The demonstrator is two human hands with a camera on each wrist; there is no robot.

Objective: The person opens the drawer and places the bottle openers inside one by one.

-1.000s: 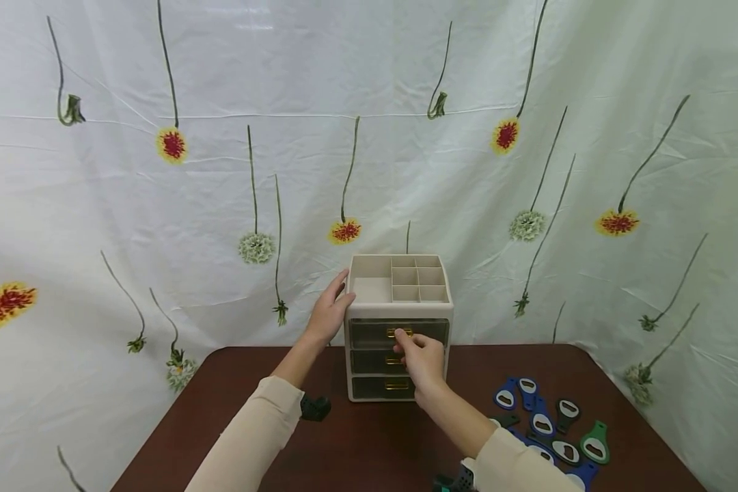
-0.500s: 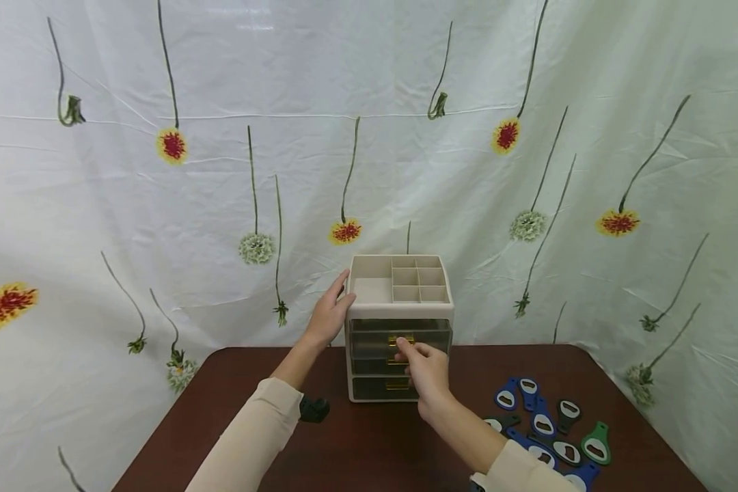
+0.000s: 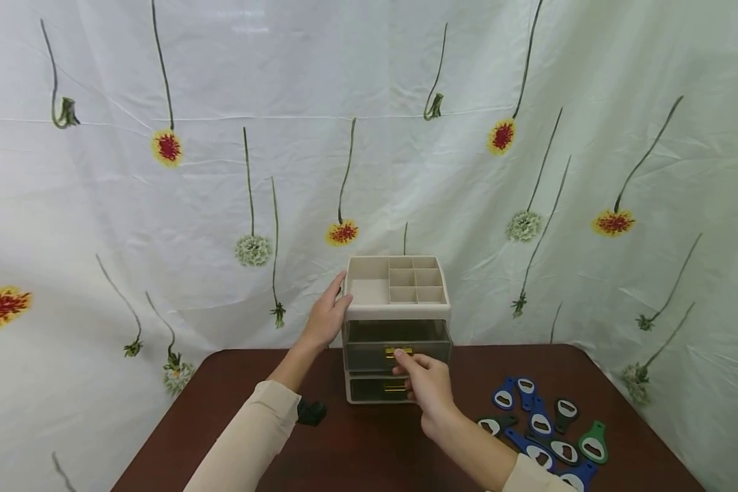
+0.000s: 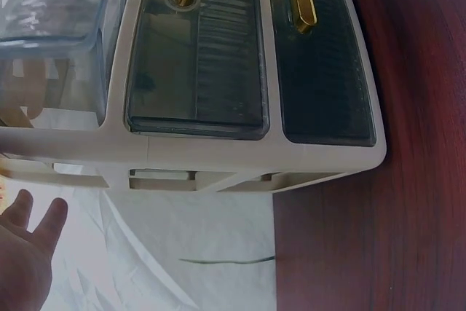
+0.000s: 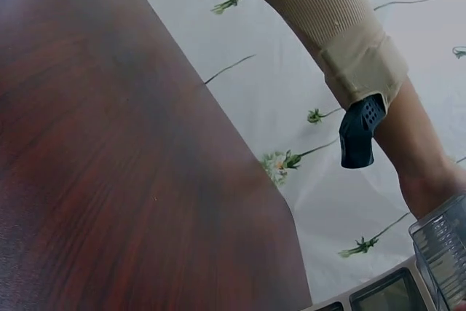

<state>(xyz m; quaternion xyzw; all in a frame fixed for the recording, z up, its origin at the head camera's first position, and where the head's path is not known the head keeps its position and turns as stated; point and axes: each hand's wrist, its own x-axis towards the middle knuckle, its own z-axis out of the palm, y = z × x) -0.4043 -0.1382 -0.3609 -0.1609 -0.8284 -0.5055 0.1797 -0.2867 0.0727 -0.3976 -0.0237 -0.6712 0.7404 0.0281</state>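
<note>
A cream desktop organizer [image 3: 396, 311] with smoky clear drawers stands upright on the table. Its top drawer [image 3: 365, 359] is pulled partway out, and the lower drawers [image 4: 320, 85] stay in their slots. My right hand [image 3: 433, 393] pinches the top drawer's gold handle [image 3: 390, 354] between thumb and fingers. At the organizer's upper left side rests my left hand [image 3: 326, 318], fingers extended along the wall and thumb near the top edge. In the left wrist view, part of the left hand [image 4: 25, 260] shows beside the frame.
Several bottle openers in blue, black and green lie at the right, among them a green bottle opener [image 3: 593, 444]. A reddish-brown table [image 3: 344, 451] carries everything. Behind it hangs a white flower-printed cloth [image 3: 221, 184]. The organizer's top has small compartments [image 3: 415, 277].
My right hand has drawn the top drawer out toward me, from closed to partway open. The left hand has stayed on the organizer's side.
</note>
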